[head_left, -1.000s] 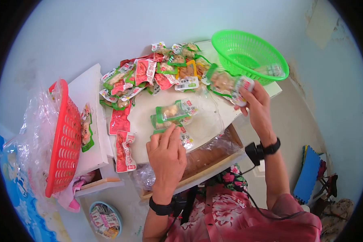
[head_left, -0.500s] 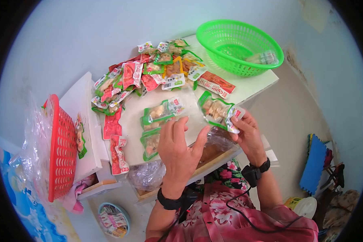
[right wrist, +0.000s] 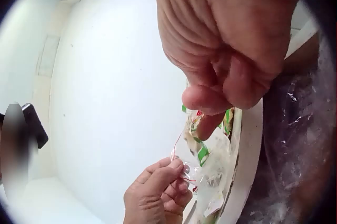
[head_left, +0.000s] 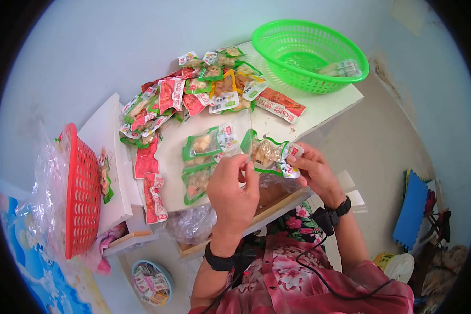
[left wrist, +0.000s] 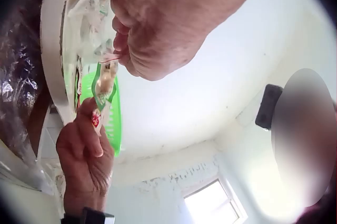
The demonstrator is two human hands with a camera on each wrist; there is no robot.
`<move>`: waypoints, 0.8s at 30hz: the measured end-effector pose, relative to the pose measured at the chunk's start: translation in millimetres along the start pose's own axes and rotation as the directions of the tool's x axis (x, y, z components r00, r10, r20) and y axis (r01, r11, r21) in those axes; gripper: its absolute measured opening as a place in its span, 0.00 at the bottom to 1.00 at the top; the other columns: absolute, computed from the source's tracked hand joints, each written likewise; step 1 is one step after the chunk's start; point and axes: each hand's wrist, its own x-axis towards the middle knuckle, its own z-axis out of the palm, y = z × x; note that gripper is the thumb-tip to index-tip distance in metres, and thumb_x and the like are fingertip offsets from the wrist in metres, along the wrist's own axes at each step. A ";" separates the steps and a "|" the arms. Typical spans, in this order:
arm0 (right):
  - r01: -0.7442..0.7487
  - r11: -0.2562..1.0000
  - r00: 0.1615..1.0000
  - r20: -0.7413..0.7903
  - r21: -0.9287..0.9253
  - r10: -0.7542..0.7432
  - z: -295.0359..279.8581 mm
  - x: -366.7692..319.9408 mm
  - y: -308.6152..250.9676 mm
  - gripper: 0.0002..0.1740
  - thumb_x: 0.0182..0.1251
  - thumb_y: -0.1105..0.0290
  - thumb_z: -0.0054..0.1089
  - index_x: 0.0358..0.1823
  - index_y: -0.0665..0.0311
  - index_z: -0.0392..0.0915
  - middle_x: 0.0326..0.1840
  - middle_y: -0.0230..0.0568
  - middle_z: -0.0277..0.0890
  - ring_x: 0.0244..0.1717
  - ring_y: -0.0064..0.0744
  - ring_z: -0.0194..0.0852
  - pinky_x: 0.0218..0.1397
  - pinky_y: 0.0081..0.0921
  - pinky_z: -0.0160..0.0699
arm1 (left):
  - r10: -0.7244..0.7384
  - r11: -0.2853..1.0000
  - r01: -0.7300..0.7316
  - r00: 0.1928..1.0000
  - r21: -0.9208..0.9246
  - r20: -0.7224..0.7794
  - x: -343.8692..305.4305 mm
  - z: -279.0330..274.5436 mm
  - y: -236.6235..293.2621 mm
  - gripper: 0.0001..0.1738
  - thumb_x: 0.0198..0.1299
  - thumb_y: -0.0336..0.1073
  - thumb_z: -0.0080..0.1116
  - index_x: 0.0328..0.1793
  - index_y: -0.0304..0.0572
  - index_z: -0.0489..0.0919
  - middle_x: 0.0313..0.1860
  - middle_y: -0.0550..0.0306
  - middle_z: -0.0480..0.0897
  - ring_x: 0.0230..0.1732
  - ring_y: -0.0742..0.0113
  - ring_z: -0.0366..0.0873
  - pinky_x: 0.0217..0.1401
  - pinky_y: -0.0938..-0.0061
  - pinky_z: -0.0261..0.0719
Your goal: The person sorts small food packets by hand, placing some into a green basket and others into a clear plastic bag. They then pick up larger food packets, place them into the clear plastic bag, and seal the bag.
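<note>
Holding green-edged packet (head_left: 267,153) by white end with right hand (head_left: 318,172); grip of left hand (head_left: 233,193) pinches clear plastic bag (right wrist: 192,171).

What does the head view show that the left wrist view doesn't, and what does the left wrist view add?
Only the head view: the upright red plastic basket, the light-blue tub of packets on the floor and the blue mat.

Only the left wrist view: the bright window.

Both: the left hand, the green plastic basket and the right hand holding a green-edged snack packet.
</note>
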 end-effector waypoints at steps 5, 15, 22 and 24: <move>-0.060 0.997 0.992 0.109 -0.054 0.065 4.3 22.2 -11.2 0.10 0.74 0.71 0.61 0.52 0.66 0.79 0.31 0.27 0.79 0.14 0.08 0.57 0.16 0.11 0.54 | 0.188 0.972 -0.184 0.982 0.149 -0.012 10.9 4.1 20.5 0.15 0.60 0.22 0.65 0.53 0.39 0.81 0.33 0.54 0.82 0.25 0.66 0.79 0.28 0.72 0.76; -0.184 0.980 0.920 0.337 -0.079 0.200 16.8 59.6 -16.7 0.12 0.71 0.78 0.55 0.53 0.69 0.80 0.37 0.30 0.81 0.19 0.09 0.63 0.20 0.10 0.59 | 0.268 0.959 -0.267 0.963 0.097 0.000 14.0 11.4 24.2 0.16 0.61 0.22 0.63 0.56 0.38 0.80 0.33 0.50 0.81 0.30 0.55 0.80 0.31 0.63 0.77; 0.018 0.812 0.914 0.338 -0.583 0.222 49.4 60.6 -36.2 0.14 0.73 0.70 0.59 0.55 0.69 0.81 0.48 0.34 0.82 0.52 0.24 0.76 0.55 0.26 0.78 | 0.326 0.945 -0.326 0.944 0.005 -0.051 11.8 13.4 23.7 0.16 0.61 0.22 0.63 0.55 0.37 0.80 0.33 0.49 0.81 0.30 0.53 0.80 0.32 0.61 0.77; 0.193 0.744 0.917 0.387 -0.639 0.095 35.3 67.8 -18.0 0.13 0.69 0.71 0.61 0.52 0.66 0.82 0.48 0.36 0.83 0.48 0.21 0.77 0.53 0.25 0.79 | 0.310 0.949 -0.311 0.950 -0.040 -0.038 10.5 11.2 22.8 0.16 0.60 0.22 0.63 0.55 0.37 0.80 0.33 0.49 0.81 0.31 0.53 0.80 0.33 0.62 0.78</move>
